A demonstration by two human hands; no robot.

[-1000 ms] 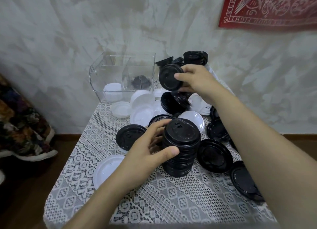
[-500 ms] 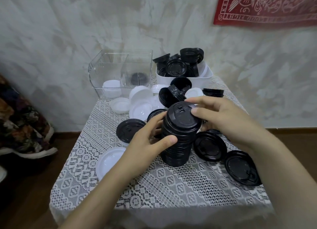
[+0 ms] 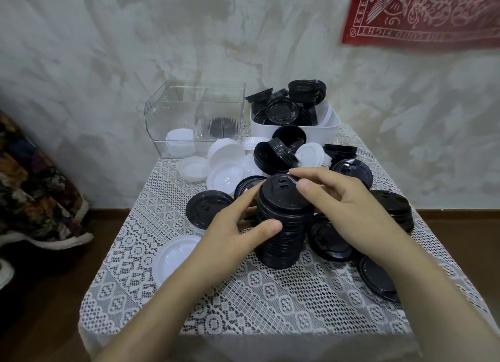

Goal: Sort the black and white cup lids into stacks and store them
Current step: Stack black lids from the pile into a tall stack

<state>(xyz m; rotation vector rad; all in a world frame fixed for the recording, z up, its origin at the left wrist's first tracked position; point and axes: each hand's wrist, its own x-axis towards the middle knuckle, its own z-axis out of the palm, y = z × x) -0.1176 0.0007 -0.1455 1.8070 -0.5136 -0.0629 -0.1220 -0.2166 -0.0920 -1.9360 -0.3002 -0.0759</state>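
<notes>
A tall stack of black lids [image 3: 282,226] stands mid-table on the lace cloth. My left hand [image 3: 238,226] grips its left side, thumb on the front. My right hand [image 3: 341,210] holds the stack's top lid from the right, thumb on its rim and fingers over the far edge. Loose black lids lie around: one to the left [image 3: 207,208], one to the right [image 3: 328,239], one at the near right [image 3: 377,279]. White lids [image 3: 226,172] are scattered behind, and one lies at the near left [image 3: 176,256].
At the back stands a clear divided bin [image 3: 194,123] with white lids in its left part and black ones in its right. A white tub [image 3: 295,130] beside it is heaped with black lids. The table's front edge [image 3: 243,334] is near me.
My right hand carried a black lid from near the white tub down onto the stack and now holds the top of it. The left hand has stayed on the stack's side.
</notes>
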